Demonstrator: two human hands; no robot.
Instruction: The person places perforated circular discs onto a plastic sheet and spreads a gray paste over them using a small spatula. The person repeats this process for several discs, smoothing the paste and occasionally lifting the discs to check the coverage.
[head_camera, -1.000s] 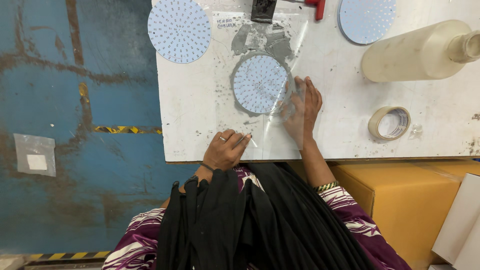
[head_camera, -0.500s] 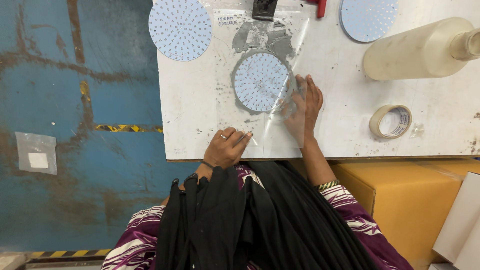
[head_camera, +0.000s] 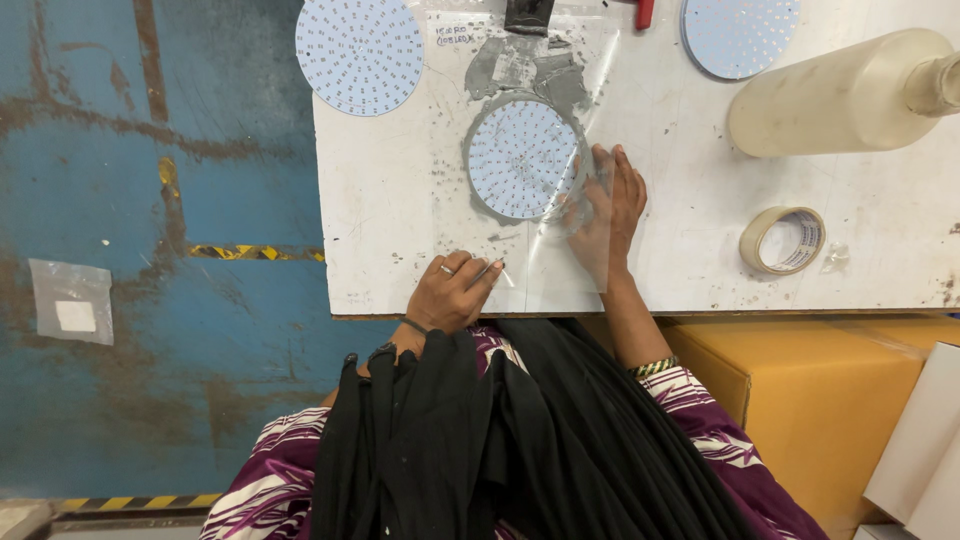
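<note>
While right hand (head_camera: 610, 215) presses clear bag (head_camera: 560, 150) | holds round disc (head_camera: 522, 158), seemingly.

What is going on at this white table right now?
A person stands at a worn white table, working with a clear plastic bag laid flat on it. The right hand is inside the bag beside a round dotted disc, and the left hand presses the bag's near edge to the table. Two more discs lie at the far edge, with a pale bottle on its side and a tape roll to the right.
</note>
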